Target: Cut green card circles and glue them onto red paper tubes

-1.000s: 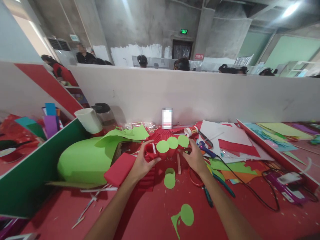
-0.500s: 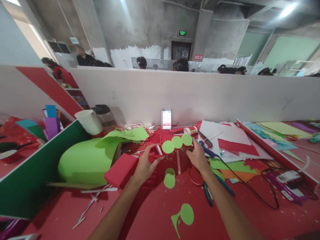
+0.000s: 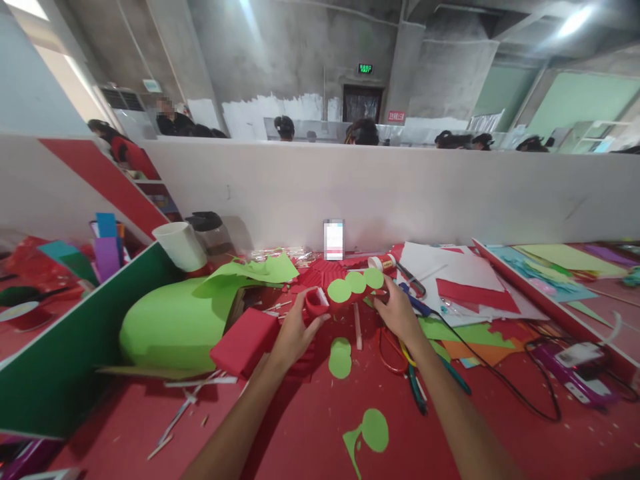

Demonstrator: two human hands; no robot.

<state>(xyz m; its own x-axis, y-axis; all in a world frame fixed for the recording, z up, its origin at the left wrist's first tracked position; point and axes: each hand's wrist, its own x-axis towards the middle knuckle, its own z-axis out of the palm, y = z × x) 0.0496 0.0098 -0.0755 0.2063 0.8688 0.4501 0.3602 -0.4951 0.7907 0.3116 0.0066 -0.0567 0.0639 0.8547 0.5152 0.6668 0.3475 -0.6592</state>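
Observation:
Both my hands hold a row of short red paper tubes (image 3: 325, 304), three of them capped with green paper discs (image 3: 356, 283), just above the red table. My left hand (image 3: 295, 330) grips the left end, where an uncapped red tube shows a white strip on its rim. My right hand (image 3: 397, 313) pinches the right end by the last green disc. Below them another green-capped tube (image 3: 341, 355) stands on the table. A thin wooden stick (image 3: 357, 325) lies between my hands.
A red foam block (image 3: 245, 340) and a large green paper roll (image 3: 170, 323) lie to the left, beside a green board (image 3: 65, 353). Scissors and pliers (image 3: 413, 377), a black cable (image 3: 505, 390), green offcuts (image 3: 367, 433) and stacked paper sheets (image 3: 465, 280) crowd the right. People sit beyond the white partition (image 3: 400, 193).
The row of tubes tilted from facing me to lying more level, and my hands shifted slightly right and lower with it. Nothing was let go.

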